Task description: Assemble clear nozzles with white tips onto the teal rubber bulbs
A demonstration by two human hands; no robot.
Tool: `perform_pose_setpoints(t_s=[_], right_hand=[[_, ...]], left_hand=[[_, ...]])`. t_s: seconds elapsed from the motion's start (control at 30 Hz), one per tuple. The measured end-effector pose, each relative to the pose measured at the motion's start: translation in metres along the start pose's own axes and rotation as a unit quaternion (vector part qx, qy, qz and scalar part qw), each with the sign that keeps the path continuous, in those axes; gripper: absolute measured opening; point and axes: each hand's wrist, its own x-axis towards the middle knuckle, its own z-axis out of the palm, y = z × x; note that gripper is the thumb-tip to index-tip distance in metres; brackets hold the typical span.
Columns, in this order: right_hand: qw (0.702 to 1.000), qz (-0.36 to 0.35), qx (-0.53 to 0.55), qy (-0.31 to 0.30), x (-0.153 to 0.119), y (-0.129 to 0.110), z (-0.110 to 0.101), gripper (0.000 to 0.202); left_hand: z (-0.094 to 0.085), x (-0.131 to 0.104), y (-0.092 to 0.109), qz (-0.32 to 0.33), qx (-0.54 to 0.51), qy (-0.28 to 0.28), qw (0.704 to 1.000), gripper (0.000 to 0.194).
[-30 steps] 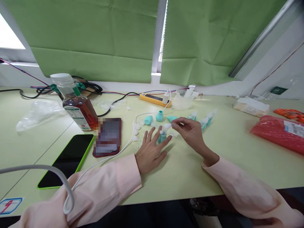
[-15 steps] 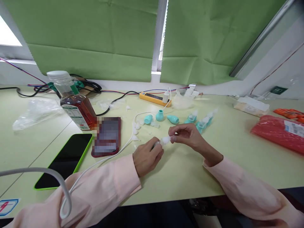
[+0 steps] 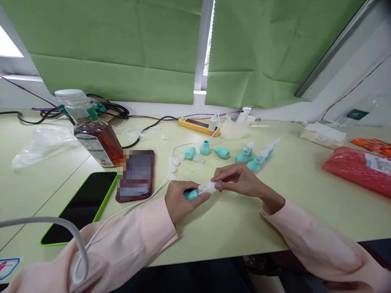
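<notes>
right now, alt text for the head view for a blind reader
Left hand holding a teal bulb with a clear tube, right hand pinching its white tip, above a pale green table with more teal bulbs, a green-edged phone and a bottle.

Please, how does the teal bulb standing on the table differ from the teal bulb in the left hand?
The standing bulb is upright on the table, while the held bulb lies sideways in the left hand. The standing bulb has an open, bare mouth; the held bulb has a clear piece at its mouth. The standing bulb is in full view, but fingers partly hide the held bulb. Both are teal.
</notes>
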Motion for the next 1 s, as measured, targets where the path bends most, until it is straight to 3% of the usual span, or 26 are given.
perform_pose_setpoints(t_s=[0.17, 0.47, 0.8, 1.0], right_hand=[[0.999, -0.001, -0.031, -0.03, -0.0008, -0.0025, 0.0005, 0.015], [0.991, 0.001, -0.088, -0.097, -0.0018, -0.0066, -0.0037, 0.017], [0.998, 0.037, -0.04, -0.029, -0.0032, -0.0056, -0.002, 0.016], [0.999, 0.024, 0.009, -0.034, -0.0038, -0.0035, -0.0012, 0.014]], left_hand=[[-0.0005, 0.0016, -0.0027, 0.065, 0.013, -0.007, 0.998, 0.023], [0.0037, -0.001, -0.0083, 0.121, 0.042, -0.058, 0.99, 0.022], [0.0029, -0.0021, -0.0029, 0.076, -0.01, -0.039, 0.996, 0.022], [0.002, 0.0, -0.0042, 0.035, -0.082, -0.081, 0.993, 0.03]])
